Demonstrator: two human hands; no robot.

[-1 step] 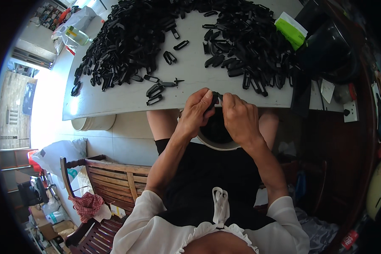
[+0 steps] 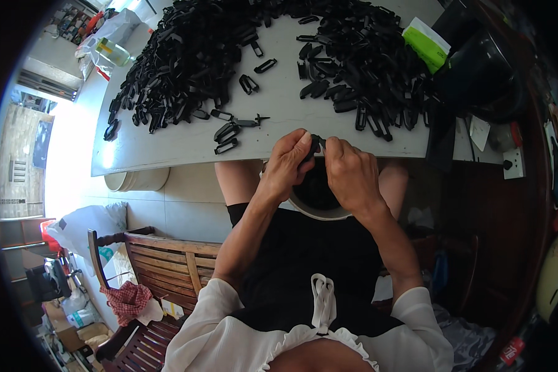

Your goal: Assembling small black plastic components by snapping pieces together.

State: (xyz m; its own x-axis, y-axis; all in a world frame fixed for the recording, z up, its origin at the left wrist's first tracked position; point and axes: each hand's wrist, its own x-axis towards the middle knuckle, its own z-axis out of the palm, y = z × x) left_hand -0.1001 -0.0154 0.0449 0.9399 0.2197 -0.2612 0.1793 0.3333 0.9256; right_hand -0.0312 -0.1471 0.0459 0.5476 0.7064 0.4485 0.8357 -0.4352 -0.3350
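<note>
My left hand (image 2: pixel 285 162) is closed on a small black plastic part (image 2: pixel 314 146), with the thumb on top. Thumb and fingers of my right hand (image 2: pixel 354 173) pinch the part's other end, just past the table's front edge. Most of the part is covered by my fingers. Below my hands, between my knees, is a pale bucket (image 2: pixel 319 214) with a dark inside. Several loose black oblong frames (image 2: pixel 227 132) lie on the table to the left of my hands, beside a thin black piece with a pointed end (image 2: pixel 254 121).
A large heap of black plastic parts (image 2: pixel 186 68) covers the table's left and back, and another heap (image 2: pixel 369 68) lies right. Behind the right heap are a green-and-white packet (image 2: pixel 426 44) and a dark container (image 2: pixel 487 74). A slatted wooden bench (image 2: pixel 167 257) stands left of me.
</note>
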